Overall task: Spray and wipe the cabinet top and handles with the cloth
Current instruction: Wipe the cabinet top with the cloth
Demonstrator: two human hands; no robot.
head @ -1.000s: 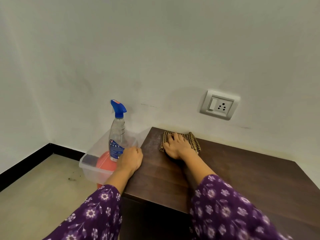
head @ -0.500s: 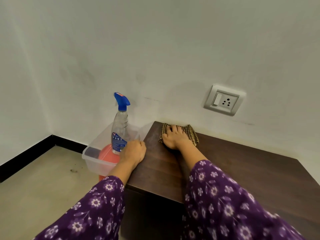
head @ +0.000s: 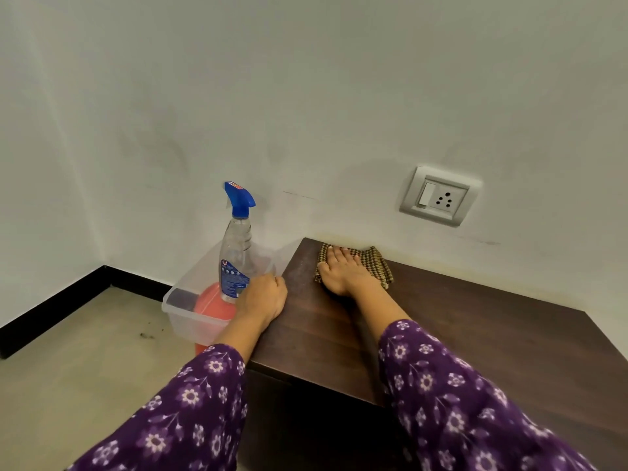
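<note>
Your right hand [head: 343, 277] pressed flat on the cloth [head: 375, 263], far left of the cabinet top [head: 475, 334].
Your left hand [head: 261, 297] curled at the left edge; grip unclear.

Clear bin [head: 183, 326], pink object [head: 212, 302] inside, white wall socket [head: 440, 197], black skirting [head: 51, 312]

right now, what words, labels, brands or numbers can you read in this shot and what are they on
No text here is readable.
On the spray bottle, blue label: print and a round logo, too small to read.
On the blue trigger, red sticker: blurred, unreadable.
On the wall socket: no text visible.
</note>
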